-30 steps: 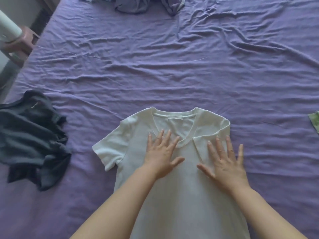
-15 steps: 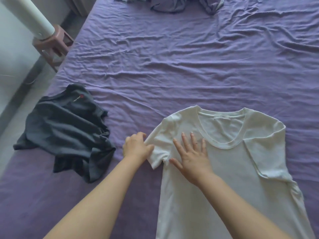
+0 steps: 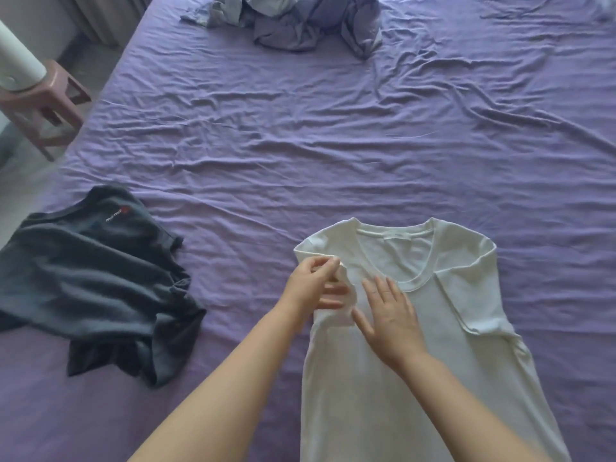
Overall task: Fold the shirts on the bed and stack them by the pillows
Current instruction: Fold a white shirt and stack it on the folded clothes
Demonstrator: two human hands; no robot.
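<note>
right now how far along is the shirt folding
Early. Done: on the white shirt, laid flat on the bed, the sleeve on the person's right is folded in. In hand: the left hand pinches the other sleeve, folding it inward, while the right hand presses the chest flat. Left: the body folds, the crumpled dark shirt, the heap of clothes at the far end, and stacking.

My left hand (image 3: 311,281) pinched the white shirt (image 3: 416,328)'s sleeve, folded inward; my right hand (image 3: 388,315) pressed flat beside it. A dark shirt (image 3: 93,281) lay near the bed (image 3: 300,135)'s left edge.
</note>
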